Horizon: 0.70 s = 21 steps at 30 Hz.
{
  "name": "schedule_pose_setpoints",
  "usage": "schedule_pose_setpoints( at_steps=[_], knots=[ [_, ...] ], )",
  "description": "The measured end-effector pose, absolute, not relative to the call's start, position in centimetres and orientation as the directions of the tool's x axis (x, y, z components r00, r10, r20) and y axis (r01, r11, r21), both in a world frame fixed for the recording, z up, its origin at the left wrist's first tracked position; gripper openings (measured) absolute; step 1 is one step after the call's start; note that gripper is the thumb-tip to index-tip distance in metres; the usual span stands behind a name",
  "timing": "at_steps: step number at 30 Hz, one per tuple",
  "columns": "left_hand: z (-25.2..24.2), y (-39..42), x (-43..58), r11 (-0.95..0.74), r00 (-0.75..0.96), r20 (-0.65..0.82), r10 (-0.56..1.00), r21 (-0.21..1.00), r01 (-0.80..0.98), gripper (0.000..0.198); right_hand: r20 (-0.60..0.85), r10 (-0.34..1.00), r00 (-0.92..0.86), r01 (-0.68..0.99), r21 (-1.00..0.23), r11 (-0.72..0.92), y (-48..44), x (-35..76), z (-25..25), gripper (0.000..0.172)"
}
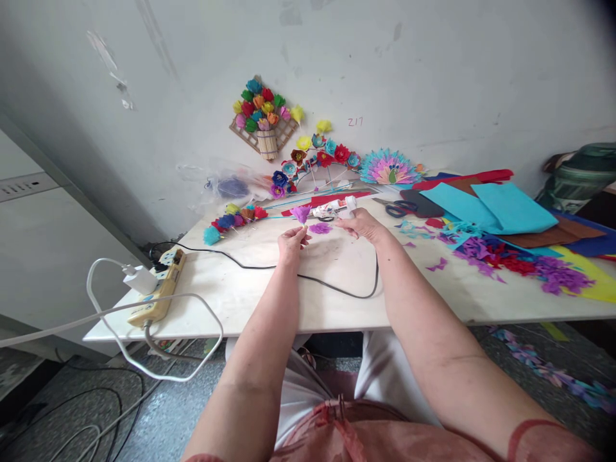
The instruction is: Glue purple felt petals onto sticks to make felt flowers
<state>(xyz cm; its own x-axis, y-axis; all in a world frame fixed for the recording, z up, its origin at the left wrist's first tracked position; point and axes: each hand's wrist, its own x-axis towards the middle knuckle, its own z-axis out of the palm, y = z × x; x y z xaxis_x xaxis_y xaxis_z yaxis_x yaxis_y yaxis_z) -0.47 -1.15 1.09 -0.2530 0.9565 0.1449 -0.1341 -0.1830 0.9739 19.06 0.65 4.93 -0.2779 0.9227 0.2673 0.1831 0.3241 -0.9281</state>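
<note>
My left hand (292,241) is pinched on the stem of a small purple felt flower (301,213), held just above the white table (269,289). My right hand (360,223) is closed round a white glue gun (333,207) whose nozzle points left toward the flower. A second purple flower piece (319,228) lies on the table between my hands. The glue gun's black cord (337,290) loops across the table in front of me.
A yellow power strip (161,289) with a white charger sits at the table's left edge. Finished felt flowers (233,221), scissors (399,208), blue felt sheets (495,206) and purple scraps (553,276) lie along the back and right. A flower basket (262,119) hangs on the wall.
</note>
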Motion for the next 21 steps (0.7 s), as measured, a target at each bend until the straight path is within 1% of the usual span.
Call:
schedule_pose_setpoints(
  at_steps=[6, 16, 21],
  knots=[
    [1.2, -1.3, -0.42, -0.191, -0.258, 0.151, 0.954, 0.972, -0.135, 0.032, 0.272, 0.922, -0.277, 0.253, -0.905, 0.343, 0.5, 18.99, 5.12, 0.032],
    [1.31, -1.36, -0.36, -0.178, -0.255, 0.142, 0.956, 0.976, -0.122, 0.034, 0.236, 0.945, -0.226, 0.286, -0.911, 0.296, 0.44, 18.74, 5.16, 0.031],
    [1.12, -1.27, -0.42, -0.183, -0.244, 0.15, 0.958, 0.976, -0.118, 0.033, 0.264, 0.943, -0.205, 0.272, -0.91, 0.314, 0.77, 18.73, 4.78, 0.03]
  ],
)
